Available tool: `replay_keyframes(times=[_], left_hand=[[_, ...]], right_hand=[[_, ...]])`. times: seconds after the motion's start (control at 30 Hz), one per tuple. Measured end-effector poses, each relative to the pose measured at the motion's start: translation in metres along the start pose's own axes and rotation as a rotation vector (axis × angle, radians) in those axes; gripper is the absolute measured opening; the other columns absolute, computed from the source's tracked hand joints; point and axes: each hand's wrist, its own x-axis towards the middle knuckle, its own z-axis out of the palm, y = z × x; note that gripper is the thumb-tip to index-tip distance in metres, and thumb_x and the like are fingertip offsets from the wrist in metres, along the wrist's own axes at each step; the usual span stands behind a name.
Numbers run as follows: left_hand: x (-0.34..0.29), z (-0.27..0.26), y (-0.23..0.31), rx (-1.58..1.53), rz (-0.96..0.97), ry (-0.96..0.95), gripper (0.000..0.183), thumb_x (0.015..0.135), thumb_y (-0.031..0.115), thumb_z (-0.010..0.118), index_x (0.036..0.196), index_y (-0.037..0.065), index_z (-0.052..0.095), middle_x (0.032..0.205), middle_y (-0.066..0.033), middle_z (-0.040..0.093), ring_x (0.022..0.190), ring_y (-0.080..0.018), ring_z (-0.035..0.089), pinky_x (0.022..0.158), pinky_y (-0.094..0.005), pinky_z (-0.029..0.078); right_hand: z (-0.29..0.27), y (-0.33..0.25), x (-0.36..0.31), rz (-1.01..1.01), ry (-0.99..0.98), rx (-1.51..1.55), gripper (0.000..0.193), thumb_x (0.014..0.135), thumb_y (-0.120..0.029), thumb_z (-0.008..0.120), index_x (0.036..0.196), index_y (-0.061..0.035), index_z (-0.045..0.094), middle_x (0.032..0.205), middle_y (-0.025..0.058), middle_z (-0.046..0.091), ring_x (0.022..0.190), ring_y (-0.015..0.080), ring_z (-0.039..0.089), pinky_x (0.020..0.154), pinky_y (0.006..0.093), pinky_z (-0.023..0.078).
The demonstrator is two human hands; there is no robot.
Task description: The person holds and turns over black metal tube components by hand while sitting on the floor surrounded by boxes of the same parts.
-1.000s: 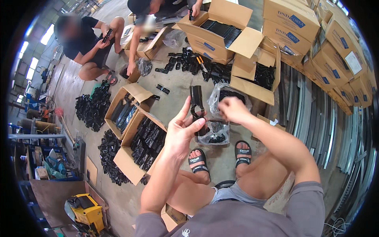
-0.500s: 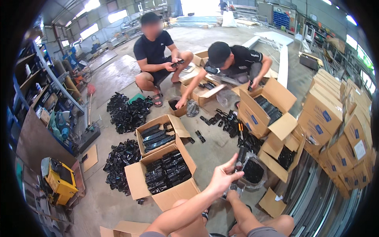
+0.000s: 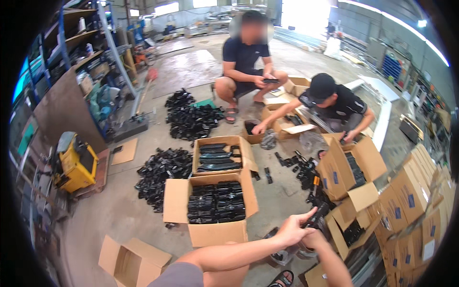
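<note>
Holding a black bracket-like part (image 3: 319, 215) low in the right half of the head view, the left hand (image 3: 292, 232) has its grip clamped on the piece, thumb and index finger lying along it. The part is dark, elongated and smooth-looking. The right hand (image 3: 313, 240) is just beneath it, wrist bent upward; its fingers are mostly hidden behind the left one, so I cannot tell whether its grip is apart or together. Below the hands, crinkled clear plastic (image 3: 286, 257) shows near a strapped sandal (image 3: 283, 279).

Left of the hands, a brown cardboard carton (image 3: 217, 234) with its flaps spread holds black parts in tight rows. The carton behind it (image 3: 249, 155) contains long, slightly curved glossy strips. Beside them, a tangled heap of black parts (image 3: 162, 174) lies on the grey concrete floor (image 3: 112, 210), with a second heap (image 3: 193, 119) farther off by a flat green sheet (image 3: 205, 103).

Beyond, a squatting co-worker in a dark T-shirt (image 3: 246, 62) holds a slim black piece; another co-worker in a black cap (image 3: 351, 102) leans over open cartons, one arm stretched toward a small cardboard box (image 3: 255, 138).
</note>
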Motion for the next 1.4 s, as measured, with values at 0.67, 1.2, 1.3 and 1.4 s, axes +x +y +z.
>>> replay_keyframes(times=[0.67, 1.2, 1.3, 1.4], left_hand=[[-0.007, 0.034, 0.01, -0.412, 0.037, -0.133, 0.081, 0.085, -0.009, 0.069, 0.155, 0.014, 0.034, 0.13, 0.0003, 0.058, 0.115, -0.0049, 0.051, 0.1, -0.0225, 0.042], [-0.007, 0.021, 0.024, -0.309, -0.074, -0.05, 0.078, 0.085, -0.006, 0.07, 0.153, 0.01, 0.036, 0.109, 0.0004, 0.064, 0.1, -0.0056, 0.058, 0.091, -0.0253, 0.049], [-0.007, 0.03, 0.025, -0.167, 0.076, -0.103, 0.075, 0.083, 0.003, 0.075, 0.149, 0.0, 0.039, 0.154, -0.0126, 0.041, 0.128, -0.0142, 0.047, 0.104, -0.0317, 0.044], [0.0, 0.041, 0.018, -0.267, 0.103, -0.203, 0.076, 0.082, -0.003, 0.073, 0.15, 0.005, 0.039, 0.136, -0.0063, 0.054, 0.116, -0.0075, 0.049, 0.099, -0.0241, 0.041]], right_hand=[[-0.099, -0.111, -0.109, -0.043, 0.983, 1.037, 0.017, 0.098, -0.005, 0.058, 0.113, 0.0046, 0.062, 0.103, 0.0088, 0.067, 0.095, 0.0147, 0.066, 0.082, 0.0266, 0.052], [-0.11, -0.123, -0.103, -0.016, 0.992, 1.008, 0.016, 0.089, -0.002, 0.07, 0.105, 0.0018, 0.072, 0.095, 0.0076, 0.073, 0.088, 0.0122, 0.067, 0.08, 0.0265, 0.053], [-0.112, -0.126, -0.114, 0.071, 1.044, 0.978, 0.018, 0.092, -0.001, 0.065, 0.108, 0.0044, 0.069, 0.098, 0.0095, 0.071, 0.087, 0.0146, 0.067, 0.079, 0.0278, 0.054], [-0.108, -0.108, -0.122, 0.113, 1.074, 0.936, 0.022, 0.095, -0.002, 0.061, 0.115, 0.0083, 0.063, 0.108, 0.0144, 0.068, 0.095, 0.0187, 0.066, 0.085, 0.0307, 0.054]])
